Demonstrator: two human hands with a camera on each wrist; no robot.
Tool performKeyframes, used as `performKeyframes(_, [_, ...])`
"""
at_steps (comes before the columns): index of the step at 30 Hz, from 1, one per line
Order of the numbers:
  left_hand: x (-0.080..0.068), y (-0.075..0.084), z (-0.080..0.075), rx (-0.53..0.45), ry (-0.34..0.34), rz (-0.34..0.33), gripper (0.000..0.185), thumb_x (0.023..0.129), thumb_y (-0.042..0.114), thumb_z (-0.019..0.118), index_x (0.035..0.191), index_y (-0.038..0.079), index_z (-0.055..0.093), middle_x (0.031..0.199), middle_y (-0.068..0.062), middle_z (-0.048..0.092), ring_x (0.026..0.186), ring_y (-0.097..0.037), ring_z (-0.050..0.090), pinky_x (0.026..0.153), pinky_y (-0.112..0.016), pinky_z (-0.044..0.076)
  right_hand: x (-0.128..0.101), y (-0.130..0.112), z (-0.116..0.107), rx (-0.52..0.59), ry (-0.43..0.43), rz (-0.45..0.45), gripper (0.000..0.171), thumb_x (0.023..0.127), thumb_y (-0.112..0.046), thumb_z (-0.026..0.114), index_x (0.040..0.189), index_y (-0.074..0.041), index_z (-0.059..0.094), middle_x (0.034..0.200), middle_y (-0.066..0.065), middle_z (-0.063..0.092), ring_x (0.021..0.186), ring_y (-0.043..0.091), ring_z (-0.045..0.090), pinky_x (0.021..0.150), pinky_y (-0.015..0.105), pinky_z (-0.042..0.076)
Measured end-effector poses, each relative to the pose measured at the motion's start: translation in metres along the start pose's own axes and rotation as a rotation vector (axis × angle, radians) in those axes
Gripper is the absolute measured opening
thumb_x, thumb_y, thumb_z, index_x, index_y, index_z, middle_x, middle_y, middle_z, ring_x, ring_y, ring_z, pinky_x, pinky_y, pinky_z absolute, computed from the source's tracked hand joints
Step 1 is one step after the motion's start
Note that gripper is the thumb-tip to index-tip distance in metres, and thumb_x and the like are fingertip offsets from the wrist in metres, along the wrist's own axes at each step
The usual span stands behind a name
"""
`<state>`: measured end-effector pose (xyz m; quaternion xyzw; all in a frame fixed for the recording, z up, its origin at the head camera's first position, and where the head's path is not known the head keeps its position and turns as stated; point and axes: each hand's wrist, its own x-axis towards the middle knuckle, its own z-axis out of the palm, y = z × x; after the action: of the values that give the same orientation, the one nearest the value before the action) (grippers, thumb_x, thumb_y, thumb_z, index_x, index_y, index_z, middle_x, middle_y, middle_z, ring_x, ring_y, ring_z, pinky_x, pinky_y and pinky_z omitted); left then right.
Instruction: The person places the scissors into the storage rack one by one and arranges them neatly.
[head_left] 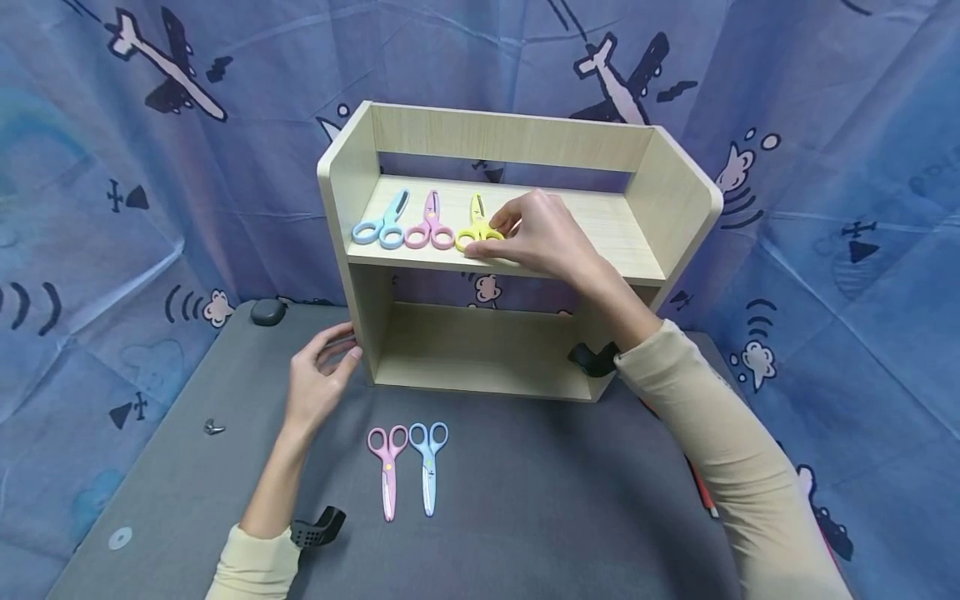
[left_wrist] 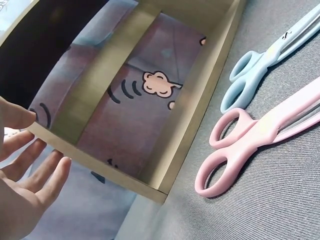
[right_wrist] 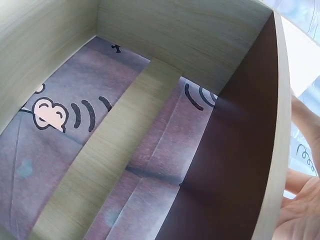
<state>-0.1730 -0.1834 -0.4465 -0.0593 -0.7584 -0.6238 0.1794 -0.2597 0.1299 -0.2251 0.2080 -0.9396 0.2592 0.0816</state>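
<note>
My right hand reaches onto the upper board of a small wooden shelf and holds yellow scissors by the handles, blades toward the back. Left of them on that board lie pink scissors and light-blue scissors, side by side. My left hand, fingers loosely bent, is at the shelf's left side panel, fingertips right at its edge. In the right wrist view the board hides the yellow scissors, and part of the right hand shows at the edge.
On the grey table before the shelf lie a second pair of pink scissors and of blue scissors, handles toward the shelf. A black mouse-like object sits at the back left. A patterned curtain hangs behind.
</note>
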Motion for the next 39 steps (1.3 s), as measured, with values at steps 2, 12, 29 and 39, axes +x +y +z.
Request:
performKeyframes(2, [0.0, 0.0, 0.0, -0.002, -0.002, -0.003, 0.043, 0.103, 0.001, 0.07, 0.145, -0.001, 0.065, 0.146, -0.022, 0.068, 0.127, -0.026, 0.07, 0.095, -0.015, 0.061, -0.002, 0.002, -0.001, 0.017, 0.001, 0.005, 0.057, 0.081, -0.044, 0.097, 0.117, -0.002, 0.083, 0.111, 0.016, 0.082, 0.1, 0.027, 0.073, 0.077, 0.03, 0.052])
performKeyframes(12, [0.0, 0.0, 0.001, 0.001, -0.009, -0.008, 0.042, 0.103, 0.003, 0.07, 0.145, 0.001, 0.066, 0.146, -0.021, 0.068, 0.121, -0.01, 0.07, 0.094, -0.013, 0.06, -0.039, 0.012, -0.003, 0.276, 0.087, -0.041, 0.047, 0.088, -0.029, 0.092, 0.126, -0.004, 0.078, 0.114, 0.015, 0.079, 0.091, 0.024, 0.074, 0.074, 0.016, 0.056])
performKeyframes(29, [-0.001, -0.001, 0.001, -0.009, -0.014, 0.001, 0.044, 0.102, 0.001, 0.071, 0.146, -0.002, 0.063, 0.146, -0.024, 0.067, 0.122, -0.012, 0.069, 0.092, -0.012, 0.06, -0.127, 0.03, 0.132, 0.502, -0.255, -0.16, 0.034, 0.088, -0.015, 0.09, 0.119, -0.008, 0.077, 0.104, 0.008, 0.078, 0.081, 0.008, 0.069, 0.077, 0.023, 0.063])
performKeyframes(39, [0.0, -0.002, -0.001, -0.012, -0.007, 0.017, 0.044, 0.102, 0.0, 0.071, 0.145, -0.002, 0.064, 0.146, -0.024, 0.067, 0.12, -0.008, 0.069, 0.092, -0.012, 0.06, -0.137, 0.052, 0.215, 0.464, -0.518, -0.175, 0.044, 0.094, -0.013, 0.085, 0.133, -0.001, 0.07, 0.132, 0.02, 0.067, 0.114, 0.035, 0.066, 0.088, 0.034, 0.064])
